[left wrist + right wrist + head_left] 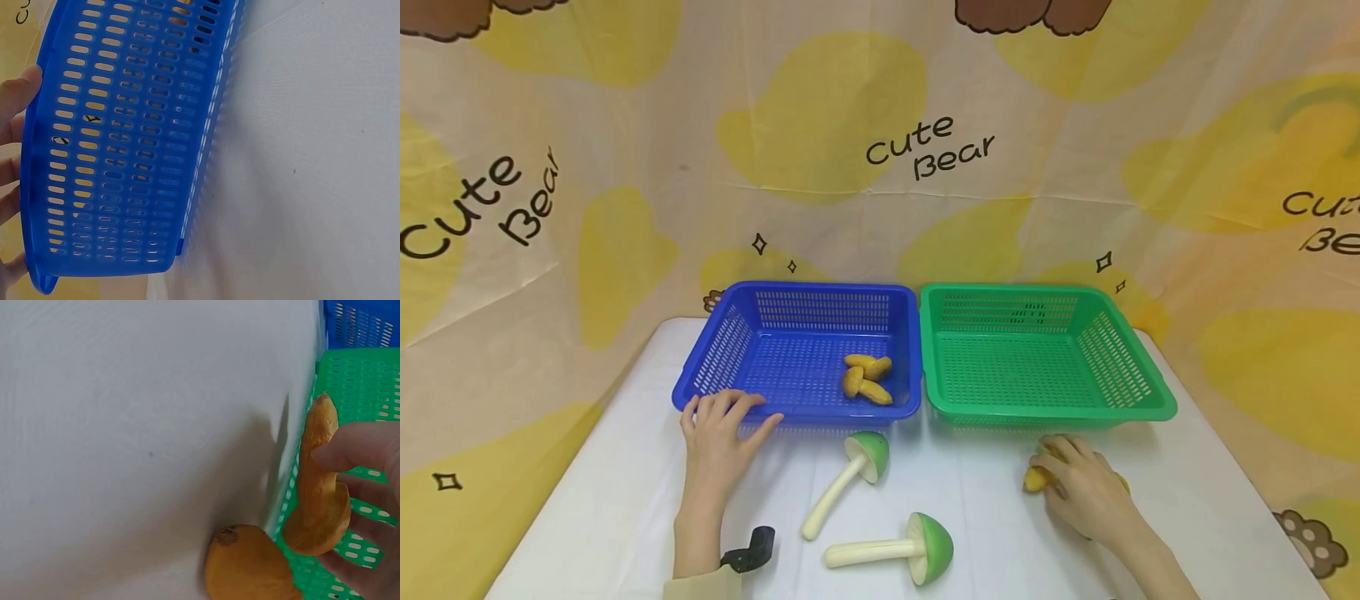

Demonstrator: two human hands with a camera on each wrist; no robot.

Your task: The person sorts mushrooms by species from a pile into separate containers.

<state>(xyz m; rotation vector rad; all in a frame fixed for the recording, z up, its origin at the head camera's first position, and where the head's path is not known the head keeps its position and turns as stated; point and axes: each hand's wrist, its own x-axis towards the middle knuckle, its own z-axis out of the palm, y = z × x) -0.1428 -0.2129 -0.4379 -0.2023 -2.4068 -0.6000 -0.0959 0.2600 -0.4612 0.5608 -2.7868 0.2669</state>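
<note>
My left hand (718, 429) rests on the near rim of the blue basket (805, 411), fingertips along the edge; the left wrist view has the fingers (19, 94) at that rim. In front of the green basket (1045, 412), my right hand (1090, 492) pinches a yellow-brown toy mushroom (317, 481) between thumb and fingers, its cap lower in the right wrist view. A second yellow-brown mushroom (250, 565) lies close by on the white table, mostly hidden behind the hand in the head view. Two more yellow-brown mushrooms (874, 392) lie inside the blue basket.
Two green-capped mushrooms with long pale stems, one (868, 457) near the blue basket and another (932, 550) closer to me, lie on the white tablecloth (992, 517). A black curved piece (760, 548) sits by my left wrist. A patterned curtain (820, 125) hangs behind the baskets.
</note>
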